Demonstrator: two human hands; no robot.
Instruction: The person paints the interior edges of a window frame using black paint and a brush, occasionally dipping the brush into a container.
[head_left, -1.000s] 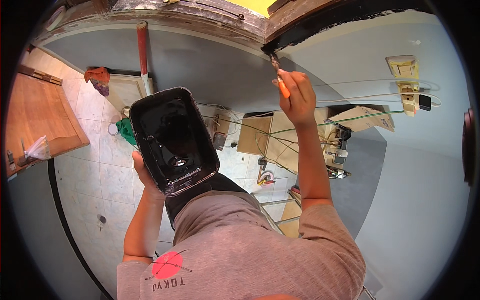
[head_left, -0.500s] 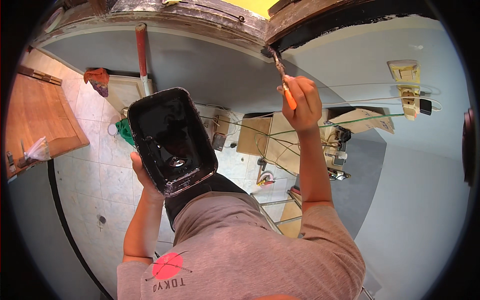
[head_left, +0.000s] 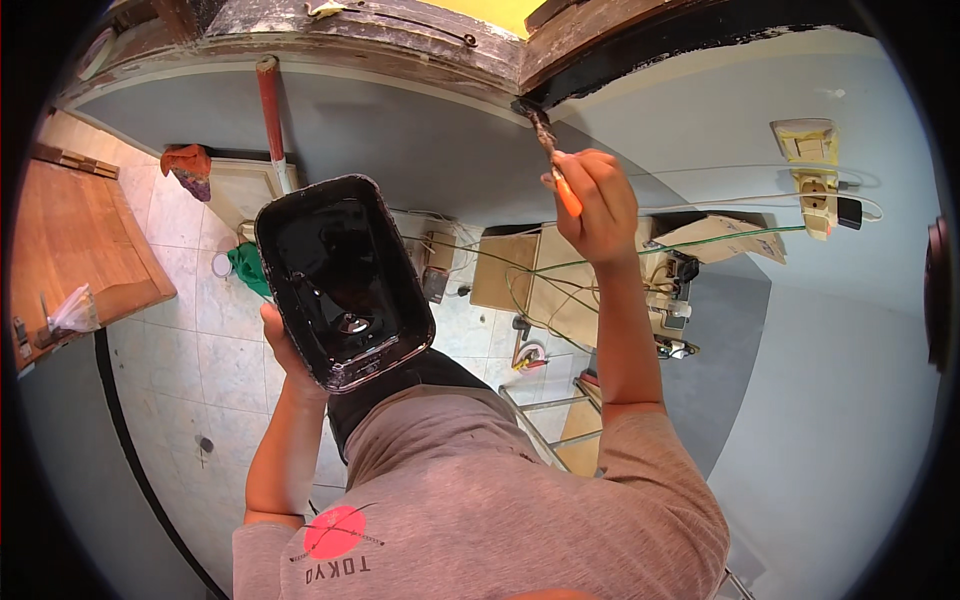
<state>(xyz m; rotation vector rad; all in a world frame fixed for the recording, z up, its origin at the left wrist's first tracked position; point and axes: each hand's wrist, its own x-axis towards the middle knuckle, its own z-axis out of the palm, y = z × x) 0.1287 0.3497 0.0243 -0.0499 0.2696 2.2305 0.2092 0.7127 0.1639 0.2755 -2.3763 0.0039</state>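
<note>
My right hand (head_left: pixel 598 208) is closed round the orange handle of a paintbrush (head_left: pixel 566 190). Its dark, paint-covered bristles touch the lower edge of the wooden frame (head_left: pixel 450 85), close to the corner where two beams meet. Fresh black paint (head_left: pixel 690 60) covers the band right of that corner, with a ragged lower edge against the pale wall. In my left hand (head_left: pixel 288 350) is a rectangular paint tray (head_left: pixel 428 330), gripped from below at its near left side. Glossy black paint lies in the tray; most of my left fingers are hidden beneath it.
A red-and-white pole (head_left: pixel 271 110) leans against the grey wall. Low down are a ladder (head_left: pixel 540 405), a green cloth (head_left: pixel 248 268), cables and boards. A wall socket (head_left: pixel 817 190) with plugs is at right, a wooden door (head_left: pixel 85 240) at left.
My right hand and the brush have shifted slightly left, the bristles moving left along the frame's edge. The view has shifted a little; the tray stays nearly in place in my left hand.
</note>
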